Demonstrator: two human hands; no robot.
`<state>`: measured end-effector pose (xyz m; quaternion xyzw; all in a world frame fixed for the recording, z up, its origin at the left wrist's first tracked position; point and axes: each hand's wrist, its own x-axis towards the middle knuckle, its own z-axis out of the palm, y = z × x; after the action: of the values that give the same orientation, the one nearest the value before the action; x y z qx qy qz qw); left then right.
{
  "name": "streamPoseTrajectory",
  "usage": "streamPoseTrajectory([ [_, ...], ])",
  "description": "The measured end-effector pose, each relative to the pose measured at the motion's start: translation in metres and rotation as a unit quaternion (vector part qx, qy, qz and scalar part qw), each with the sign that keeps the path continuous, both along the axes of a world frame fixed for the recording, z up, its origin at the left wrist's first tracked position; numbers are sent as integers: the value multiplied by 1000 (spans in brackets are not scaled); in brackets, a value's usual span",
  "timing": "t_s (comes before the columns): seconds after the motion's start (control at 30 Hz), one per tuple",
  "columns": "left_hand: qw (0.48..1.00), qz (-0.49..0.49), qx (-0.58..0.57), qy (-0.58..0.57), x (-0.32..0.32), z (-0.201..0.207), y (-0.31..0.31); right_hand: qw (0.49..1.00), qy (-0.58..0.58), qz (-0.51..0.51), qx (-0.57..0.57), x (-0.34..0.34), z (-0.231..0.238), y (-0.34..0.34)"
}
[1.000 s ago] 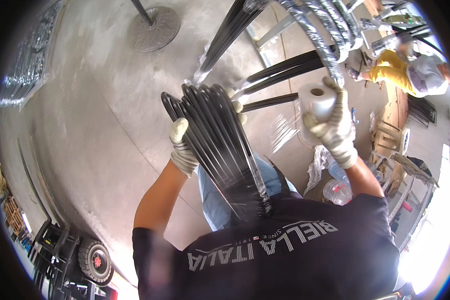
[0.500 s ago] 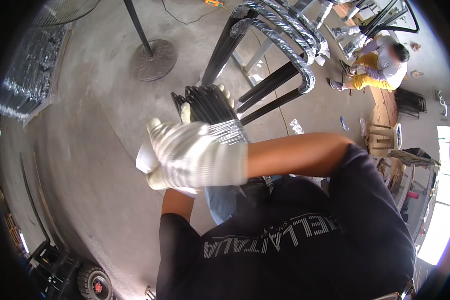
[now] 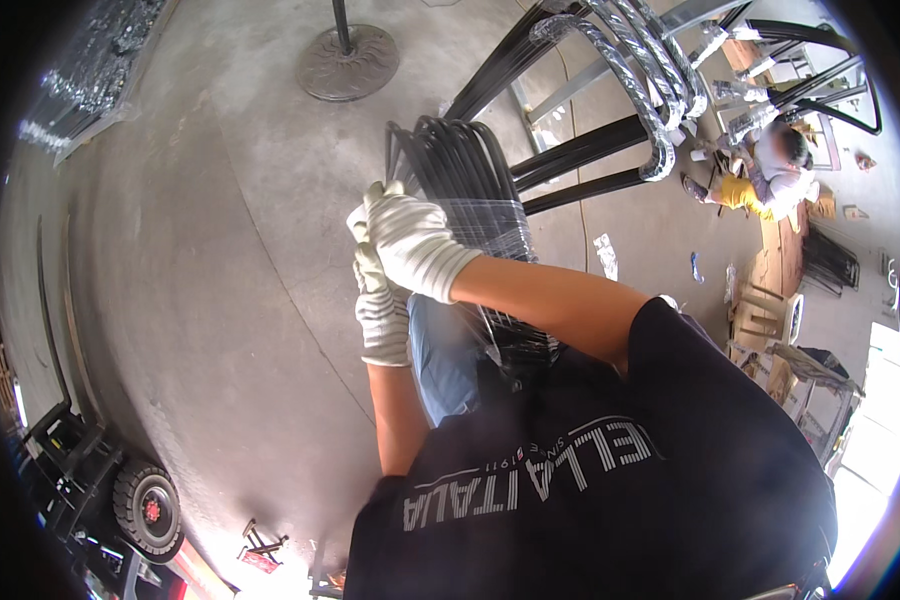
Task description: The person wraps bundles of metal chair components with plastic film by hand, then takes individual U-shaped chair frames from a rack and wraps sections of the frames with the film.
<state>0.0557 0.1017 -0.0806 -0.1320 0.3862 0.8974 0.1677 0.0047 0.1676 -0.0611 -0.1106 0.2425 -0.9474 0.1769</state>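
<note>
A bundle of bent black metal tubes [image 3: 460,165] slants up from my lap, its rounded ends away from me. Clear stretch film [image 3: 495,225] is wrapped around its middle. My right hand [image 3: 410,238], in a white knit glove, is closed at the left side of the bundle, beside the film's edge. Just below and left of it, touching it, my left hand [image 3: 375,300] is also gloved, its fingers curled. Whatever lies between the two hands is hidden by the gloves. The lower end of the bundle rests by my blue-clad leg [image 3: 438,360].
Larger black frames with film-wrapped bends [image 3: 620,110] stand just beyond the bundle. A round pedestal base [image 3: 348,62] sits on the floor ahead. A person [image 3: 770,175] sits at the far right. A wheeled machine [image 3: 150,510] is at the lower left, a wooden stool [image 3: 765,315] at right.
My right hand has moved up and right to the bundle's side. My left hand's fingers have left the bundle's end, and both hands are now together. A smooth white shape by my hands is no longer visible.
</note>
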Motion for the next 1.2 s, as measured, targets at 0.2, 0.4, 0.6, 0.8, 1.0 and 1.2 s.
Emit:
streamPoseTrajectory([
  [0.2,958,-114,-252,77,-19,-102,32,405,165,70,897,-12,96,42],
  [0.4,963,-142,-222,49,-36,-149,63,671,74,93,732,-28,128,87],
  [0.6,932,-140,241,-231,-41,-70,82,769,-200,-266,546,11,34,243],
  [0.8,851,-272,-305,331,-32,-37,126,916,-279,-87,276,65,-66,212],
  [1.0,918,-137,-338,-156,-34,-58,94,860,-299,-191,365,46,28,233],
  [1.2,844,29,-415,338,-28,101,95,807,-167,-101,558,6,153,238],
])
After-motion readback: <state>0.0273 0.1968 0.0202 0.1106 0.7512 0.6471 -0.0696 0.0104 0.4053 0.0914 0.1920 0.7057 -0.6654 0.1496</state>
